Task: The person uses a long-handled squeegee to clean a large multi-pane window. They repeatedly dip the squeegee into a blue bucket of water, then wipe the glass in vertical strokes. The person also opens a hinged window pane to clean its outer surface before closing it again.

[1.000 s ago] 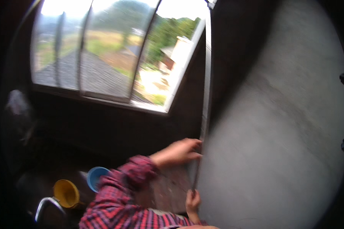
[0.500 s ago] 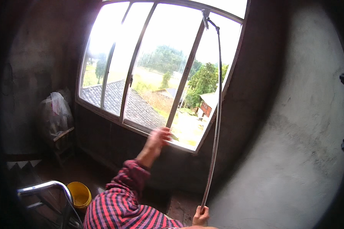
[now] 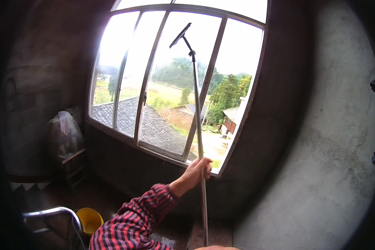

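Note:
My left hand [image 3: 198,170], in a red and dark striped sleeve [image 3: 133,216], is closed round the long pole of a window squeegee [image 3: 198,125] just below the window sill. The pole rises steeply and leans a little left at its top. Its dark, tilted blade head [image 3: 180,36] is over the upper part of a middle pane of the window [image 3: 171,79]. Whether the blade touches the glass I cannot tell. Of my right arm or hand only a strip of skin [image 3: 216,248] shows at the lower edge, beside the pole's low end; its fingers are hidden.
A yellow bucket [image 3: 90,221] stands at the lower left beside a curved metal tube frame [image 3: 54,211]. Further back, a plastic bag [image 3: 66,133] rests on a wooden stool or chair [image 3: 74,156]. A grey plaster wall [image 3: 321,158] closes off the right side.
The squeegee head has moved left and down, from the right-hand window bar to the middle pane. My left hand has reached right and taken hold of the pole. My right hand's fingers have left view.

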`<move>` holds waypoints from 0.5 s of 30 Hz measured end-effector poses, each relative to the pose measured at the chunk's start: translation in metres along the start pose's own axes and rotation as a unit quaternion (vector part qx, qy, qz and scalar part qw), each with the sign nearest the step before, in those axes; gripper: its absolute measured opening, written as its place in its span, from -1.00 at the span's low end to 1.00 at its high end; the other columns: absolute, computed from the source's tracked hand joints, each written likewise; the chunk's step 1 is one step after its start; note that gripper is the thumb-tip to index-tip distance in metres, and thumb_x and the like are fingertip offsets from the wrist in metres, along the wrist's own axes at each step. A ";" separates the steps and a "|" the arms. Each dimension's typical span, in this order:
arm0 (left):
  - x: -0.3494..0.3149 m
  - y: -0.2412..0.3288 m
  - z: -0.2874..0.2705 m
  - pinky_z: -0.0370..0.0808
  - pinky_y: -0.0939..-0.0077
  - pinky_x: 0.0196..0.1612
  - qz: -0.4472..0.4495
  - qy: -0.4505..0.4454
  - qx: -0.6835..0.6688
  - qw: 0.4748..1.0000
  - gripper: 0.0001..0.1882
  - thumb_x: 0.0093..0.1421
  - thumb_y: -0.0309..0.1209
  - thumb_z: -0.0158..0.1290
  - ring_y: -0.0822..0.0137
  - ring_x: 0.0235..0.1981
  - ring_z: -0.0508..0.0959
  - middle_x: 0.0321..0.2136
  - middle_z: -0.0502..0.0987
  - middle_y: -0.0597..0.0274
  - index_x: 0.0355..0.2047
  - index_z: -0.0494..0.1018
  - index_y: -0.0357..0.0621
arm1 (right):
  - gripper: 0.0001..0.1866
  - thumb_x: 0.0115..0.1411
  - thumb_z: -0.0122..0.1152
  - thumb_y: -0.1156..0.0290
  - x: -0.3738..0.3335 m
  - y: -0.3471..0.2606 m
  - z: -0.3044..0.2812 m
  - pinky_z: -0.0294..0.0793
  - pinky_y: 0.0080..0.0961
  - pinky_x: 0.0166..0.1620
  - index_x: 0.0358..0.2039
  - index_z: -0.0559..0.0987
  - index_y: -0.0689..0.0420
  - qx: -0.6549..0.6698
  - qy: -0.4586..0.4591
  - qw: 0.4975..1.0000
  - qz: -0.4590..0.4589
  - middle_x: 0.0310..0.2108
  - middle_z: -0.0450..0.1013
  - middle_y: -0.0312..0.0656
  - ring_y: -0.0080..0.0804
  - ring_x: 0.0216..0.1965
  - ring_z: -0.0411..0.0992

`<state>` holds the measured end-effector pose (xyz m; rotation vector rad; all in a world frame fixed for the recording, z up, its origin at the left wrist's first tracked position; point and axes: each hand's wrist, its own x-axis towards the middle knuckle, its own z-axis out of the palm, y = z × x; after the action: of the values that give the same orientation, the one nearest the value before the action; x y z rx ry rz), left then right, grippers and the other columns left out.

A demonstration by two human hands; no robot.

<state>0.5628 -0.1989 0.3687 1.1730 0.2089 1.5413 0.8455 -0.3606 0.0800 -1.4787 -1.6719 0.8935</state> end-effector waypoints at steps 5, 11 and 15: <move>-0.046 -0.009 -0.032 0.28 0.56 -0.57 0.036 0.127 0.015 0.991 -0.81 0.50 -0.23 -0.08 0.51 -0.67 0.26 -0.61 0.23 0.44 -0.27 0.27 0.01 | -0.79 0.28 0.26 0.25 0.017 -0.011 0.028 0.47 -0.35 -0.28 -0.22 0.60 0.13 -0.031 -0.069 0.997 -0.008 -0.43 0.50 -0.13 -0.26 -0.38 0.47; -0.103 -0.028 -0.107 0.22 0.69 -0.66 0.055 0.297 0.043 0.952 -0.86 0.44 -0.39 0.01 0.65 -0.69 0.23 -0.59 0.22 0.51 -0.22 0.24 0.04 | -0.79 0.26 0.28 0.27 0.045 -0.009 0.076 0.50 -0.35 -0.24 -0.23 0.60 0.15 -0.082 -0.180 0.979 -0.044 -0.39 0.52 -0.12 -0.24 -0.33 0.50; -0.155 -0.012 -0.161 0.24 0.68 -0.65 0.045 0.302 0.030 0.952 -0.87 0.44 -0.43 0.00 0.64 -0.70 0.23 -0.58 0.24 0.50 -0.20 0.24 0.04 | -0.79 0.24 0.28 0.28 0.093 -0.014 0.113 0.51 -0.34 -0.22 -0.24 0.60 0.16 -0.121 -0.255 0.950 -0.134 -0.37 0.53 -0.11 -0.23 -0.30 0.52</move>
<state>0.4299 -0.2505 0.1965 0.7311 0.6183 1.9560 0.7330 -0.2740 0.0415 -1.1855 -2.3706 0.9982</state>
